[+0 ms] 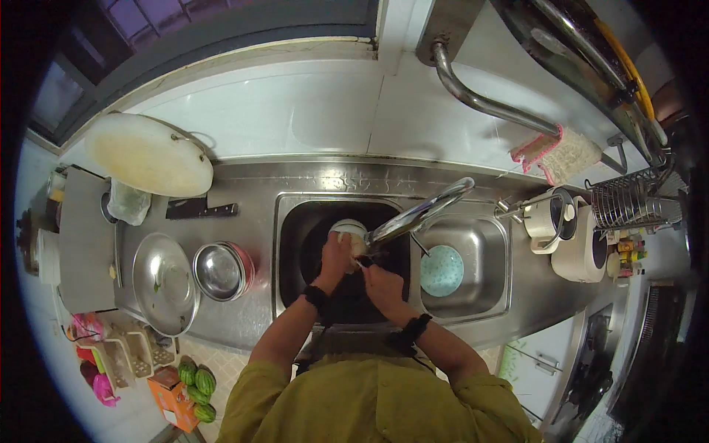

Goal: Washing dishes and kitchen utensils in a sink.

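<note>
Both of my hands are over the dark left sink basin (354,304), under the end of the chrome faucet (421,213). My left hand (335,260) grips a pale cloth (356,243) beside a white bowl (348,226). Close by on the right, my right hand (383,287) is closed on a thin utensil whose dark tip touches the cloth; its kind is too small to tell. In the right sink basin (482,288) lies a light-blue speckled round dish (441,271).
Left of the sink are stacked metal bowls (217,271), a large steel tray (163,282), a cleaver (202,209) and a leaning round cutting board (149,155). On the right stand a cream electric pot (545,219) and a rice cooker (579,249). A cloth (570,158) hangs from the wall rail.
</note>
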`<move>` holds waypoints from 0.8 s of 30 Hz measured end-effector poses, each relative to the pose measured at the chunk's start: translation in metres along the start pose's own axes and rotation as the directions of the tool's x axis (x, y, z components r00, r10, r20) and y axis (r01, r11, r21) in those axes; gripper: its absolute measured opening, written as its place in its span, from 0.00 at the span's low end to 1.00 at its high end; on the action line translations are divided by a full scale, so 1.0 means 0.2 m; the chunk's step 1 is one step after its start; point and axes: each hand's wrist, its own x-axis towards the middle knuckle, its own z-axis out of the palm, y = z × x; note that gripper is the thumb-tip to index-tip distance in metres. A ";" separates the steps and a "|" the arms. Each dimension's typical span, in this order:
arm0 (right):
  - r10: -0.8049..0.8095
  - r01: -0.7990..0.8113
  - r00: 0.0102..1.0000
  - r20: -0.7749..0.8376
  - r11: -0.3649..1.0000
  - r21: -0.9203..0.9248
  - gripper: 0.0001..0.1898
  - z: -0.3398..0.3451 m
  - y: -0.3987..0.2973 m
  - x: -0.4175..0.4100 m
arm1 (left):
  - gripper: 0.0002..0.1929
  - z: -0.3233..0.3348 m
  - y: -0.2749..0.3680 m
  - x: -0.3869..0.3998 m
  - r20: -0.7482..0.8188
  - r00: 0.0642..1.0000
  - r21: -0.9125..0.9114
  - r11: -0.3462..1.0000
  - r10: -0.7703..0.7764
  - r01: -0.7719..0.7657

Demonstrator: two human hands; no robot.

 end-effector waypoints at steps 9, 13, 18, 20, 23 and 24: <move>-0.099 0.099 0.995 0.009 0.993 0.062 0.14 -0.13 0.05 -0.03 | 0.19 0.03 -0.23 0.06 0.549 0.810 -0.722 0.371 -0.207 0.584; 0.055 -0.061 0.996 0.067 0.994 0.091 0.12 -0.19 0.08 -0.06 | 0.21 -0.05 -0.16 0.02 0.460 0.883 -0.827 0.320 -0.089 0.463; 0.136 -0.108 0.987 -0.090 0.959 0.263 0.06 -0.15 0.03 -0.01 | 0.21 -0.21 0.01 -0.07 0.486 0.859 -0.862 0.249 0.159 0.441; 0.069 -0.042 0.991 -0.112 0.973 0.225 0.06 -0.06 0.01 0.03 | 0.19 -0.16 0.06 -0.11 0.501 0.843 -0.855 0.263 0.193 0.448; 0.065 -0.054 0.998 -0.024 0.947 0.317 0.07 0.08 0.00 0.03 | 0.18 -0.08 0.04 -0.14 0.451 0.879 -0.852 0.367 0.152 0.373; 0.062 -0.052 0.998 -0.023 0.947 0.318 0.07 0.09 0.00 0.03 | 0.18 -0.08 0.05 -0.15 0.367 0.927 -0.841 0.454 0.080 0.294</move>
